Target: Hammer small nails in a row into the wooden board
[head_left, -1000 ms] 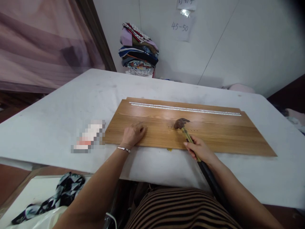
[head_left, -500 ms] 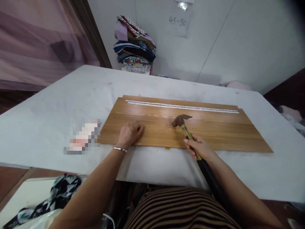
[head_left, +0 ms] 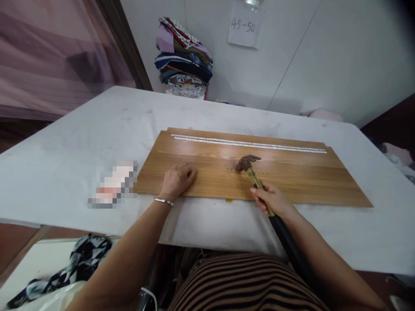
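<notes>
A claw hammer with a rusty head and a yellow and black handle is in my right hand, its fingers wrapped round the handle. The hammer head hangs over the middle of a wood-grain board, close to a row of small dark dots; whether it touches the board I cannot tell. My left hand rests on the left part of the board with its fingers curled in. A thin dark sliver shows at its far side, but what the fingers hold, if anything, is hidden. Two thin white strips run along the board's far side.
The board lies on a white table. To its left is a blurred-out flat object. Folded cloths are stacked behind the table, against a wall with a paper sign. A patterned cloth lies at lower left.
The view has shifted slightly. The hammer head has moved a touch to the right. Both hands keep nearly the same place and hold.
</notes>
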A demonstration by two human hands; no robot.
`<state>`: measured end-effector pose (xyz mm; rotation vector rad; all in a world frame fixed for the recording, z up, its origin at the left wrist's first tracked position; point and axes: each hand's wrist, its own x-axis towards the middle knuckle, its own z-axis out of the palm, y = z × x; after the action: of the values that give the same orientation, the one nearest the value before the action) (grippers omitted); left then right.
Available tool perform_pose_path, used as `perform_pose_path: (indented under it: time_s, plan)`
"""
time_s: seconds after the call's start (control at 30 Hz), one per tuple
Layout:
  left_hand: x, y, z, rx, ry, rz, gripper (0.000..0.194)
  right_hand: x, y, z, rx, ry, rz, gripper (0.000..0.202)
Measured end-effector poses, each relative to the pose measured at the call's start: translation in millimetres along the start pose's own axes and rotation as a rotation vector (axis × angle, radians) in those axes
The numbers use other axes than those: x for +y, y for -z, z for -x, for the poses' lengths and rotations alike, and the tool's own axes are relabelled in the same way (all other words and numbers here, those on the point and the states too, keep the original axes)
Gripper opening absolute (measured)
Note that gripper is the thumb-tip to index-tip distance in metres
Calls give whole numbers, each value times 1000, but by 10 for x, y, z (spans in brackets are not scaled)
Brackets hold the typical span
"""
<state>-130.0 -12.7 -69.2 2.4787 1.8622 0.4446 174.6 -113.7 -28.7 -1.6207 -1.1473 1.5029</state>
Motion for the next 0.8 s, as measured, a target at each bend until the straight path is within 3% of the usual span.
perform_pose_path:
  time_s: [0.8]
  plan:
    - [-3,-12,3,-9,11,-16,36,42,13,-10,-27,-8,-16,31]
